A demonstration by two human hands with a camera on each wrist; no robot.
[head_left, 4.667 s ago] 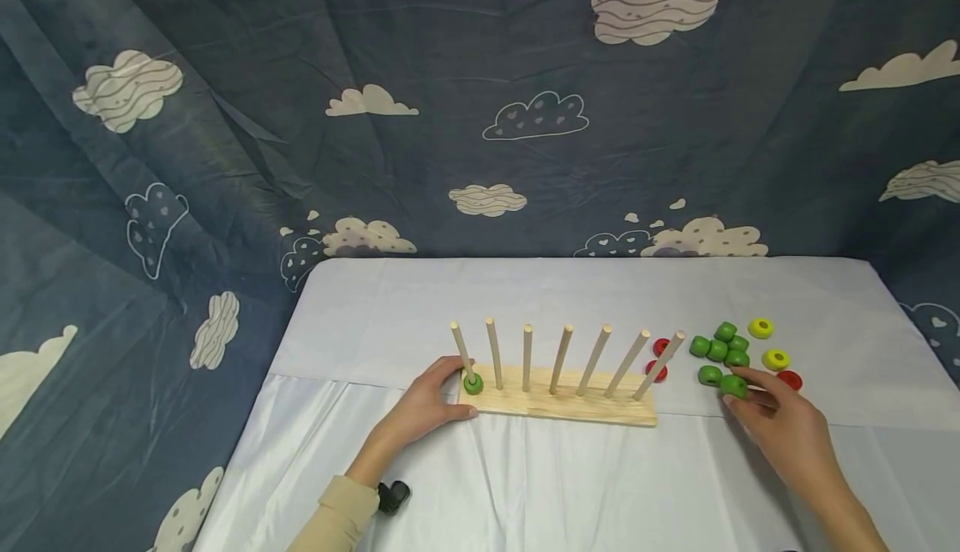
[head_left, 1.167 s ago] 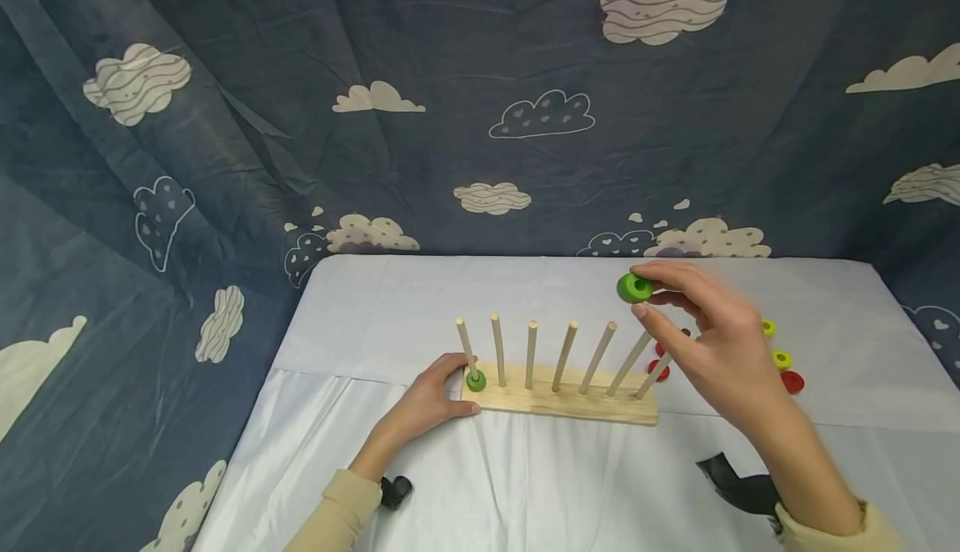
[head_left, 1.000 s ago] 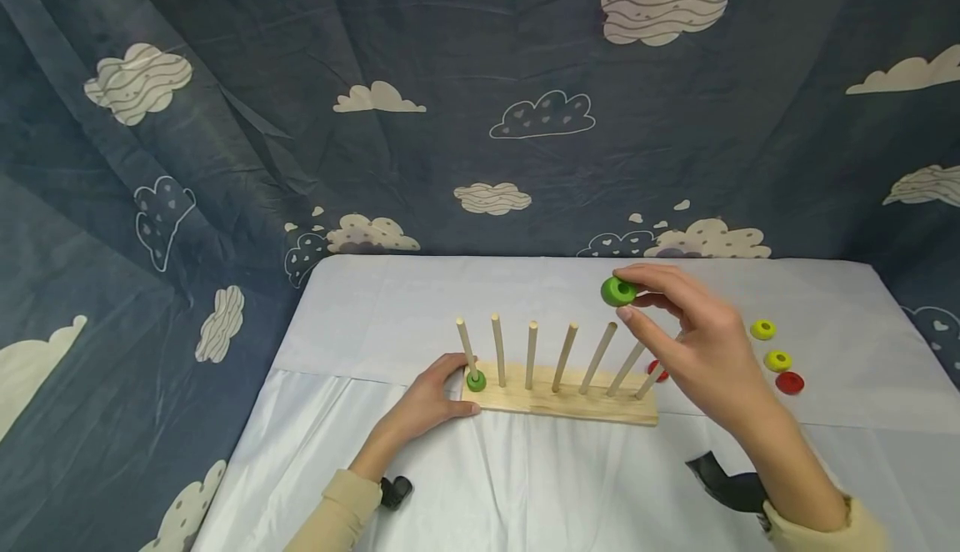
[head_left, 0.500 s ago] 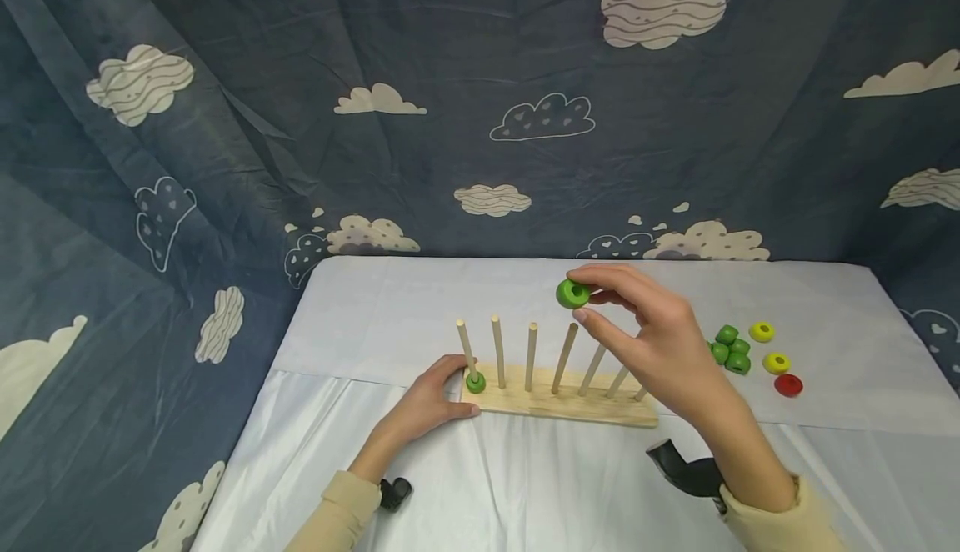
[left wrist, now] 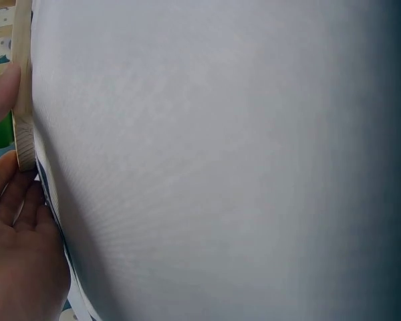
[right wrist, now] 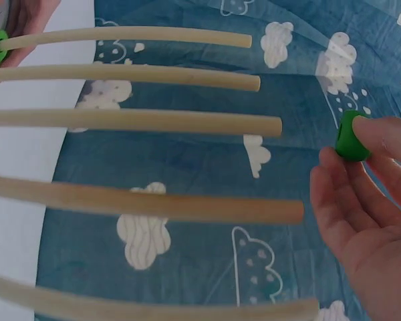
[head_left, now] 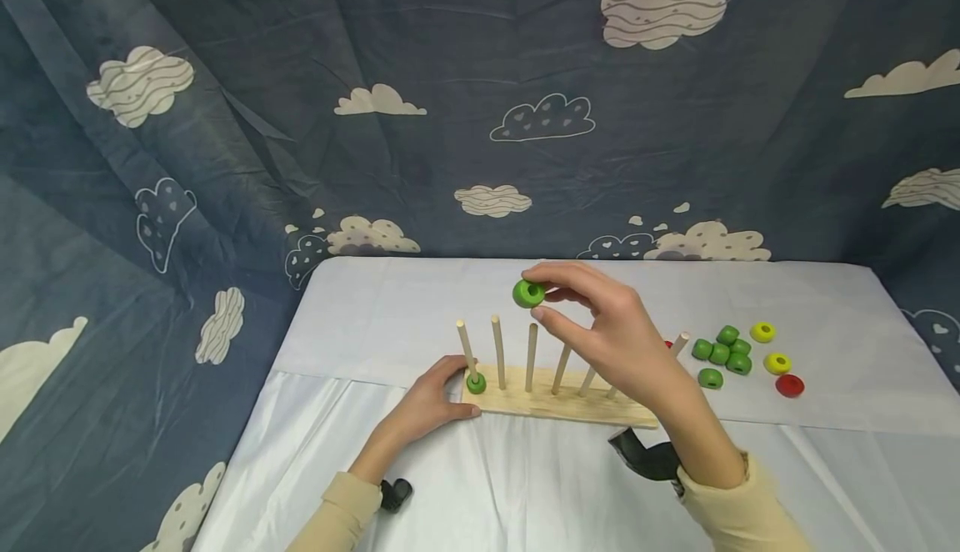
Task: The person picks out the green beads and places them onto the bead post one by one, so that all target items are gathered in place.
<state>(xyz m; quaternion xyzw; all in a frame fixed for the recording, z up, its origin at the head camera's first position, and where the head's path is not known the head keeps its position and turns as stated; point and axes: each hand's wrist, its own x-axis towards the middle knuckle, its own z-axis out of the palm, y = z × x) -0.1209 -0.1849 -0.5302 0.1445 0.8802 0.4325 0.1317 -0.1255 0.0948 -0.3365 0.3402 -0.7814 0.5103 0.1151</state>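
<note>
From my cameras, a white cloth (head_left: pixel 375 318) covers the table, with a dark cloud-print backdrop (head_left: pixel 420 160) behind it. To the right lie a cluster of green beads (head_left: pixel 719 353), a lone green one (head_left: pixel 710 378) just in front of it, two yellow beads (head_left: pixel 777 363) and a red bead (head_left: pixel 790 385); another red one (head_left: pixel 668 344) peeks out, mostly hidden, behind the right hand (head_left: pixel 611 331). That hand and its forearm block my head view of several right-hand pegs. A black strap (head_left: pixel 645 459) juts from the right wrist. The left hand (head_left: pixel 433 393) grips the left end of the board (head_left: pixel 540 402), thumb along its front edge. The leftmost peg (head_left: pixel 466 348) carries a threaded bead (head_left: pixel 476 383) down at its foot. The held bead (head_left: pixel 528 293) is pinched between the right thumb and fingers, in the air; my right wrist view shows it apart from the peg tips. It is glossy green, rounded, its dark hole turned towards my head camera.
</note>
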